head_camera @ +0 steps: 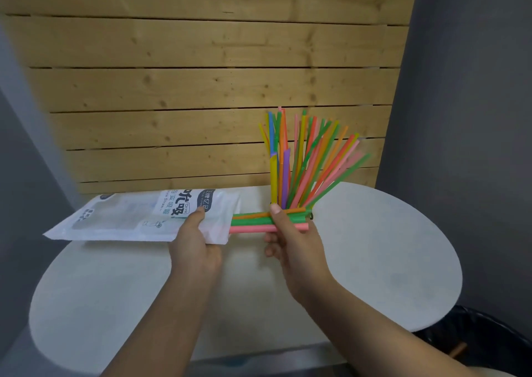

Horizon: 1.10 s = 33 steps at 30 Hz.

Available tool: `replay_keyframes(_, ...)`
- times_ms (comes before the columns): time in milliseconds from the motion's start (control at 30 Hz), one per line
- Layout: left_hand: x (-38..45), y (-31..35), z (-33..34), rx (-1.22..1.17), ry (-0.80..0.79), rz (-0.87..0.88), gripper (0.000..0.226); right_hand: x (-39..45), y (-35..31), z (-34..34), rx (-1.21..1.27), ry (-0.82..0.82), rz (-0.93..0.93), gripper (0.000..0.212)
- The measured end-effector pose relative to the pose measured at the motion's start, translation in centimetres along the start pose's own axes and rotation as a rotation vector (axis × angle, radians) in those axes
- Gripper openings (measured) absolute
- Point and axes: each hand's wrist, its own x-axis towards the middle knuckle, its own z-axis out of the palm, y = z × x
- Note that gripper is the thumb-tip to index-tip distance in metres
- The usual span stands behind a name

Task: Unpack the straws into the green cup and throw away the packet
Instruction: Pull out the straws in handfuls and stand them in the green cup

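1. My left hand (193, 242) is clamped on the open end of the packet (138, 217), thumb on top, holding it level above the tabletop (388, 261).
2. My right hand (290, 241) is pinched shut on a small bunch of straws (259, 221) lying sideways, one end inside the packet mouth.
3. To do this well, I should pull the bunch straight along the packet's length and keep my left grip firm, so nothing snags on the plastic edge.
4. Then I would turn the bunch upright before lowering it, since loose ends splay easily.
5. The green cup is almost wholly hidden behind my right hand; only the standing straws (305, 160) fanned above it tell me where it sits, at the far side of the tabletop near the wooden slat wall (201, 88).
6. Those standing straws lean outward to the right, so the new bunch must go down into the gap among them without knocking any out.
7. A dark bin (489, 339) shows at the lower right, beside the tabletop; I judge that is where the packet should go once it is emptied.
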Motion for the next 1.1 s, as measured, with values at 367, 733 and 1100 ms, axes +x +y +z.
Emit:
replay_keyframes(367,-1.4,-1.5,0.4,-0.021,-0.123,-0.051,0.046,0.4,0.3,1.8,0.017,0.070,0.096,0.011)
replay_keyframes(733,0.1,0.1,0.0,-0.140,-0.029,0.000,0.048,2.3,-5.9,-0.6,-0.135,0.153,-0.318,0.038)
replay_keyframes(1100,0.1,-0.2,0.0,-0.152,-0.010,-0.012,0.047,3.7,-8.8,-3.6,-0.032,0.207,-0.389,0.038)
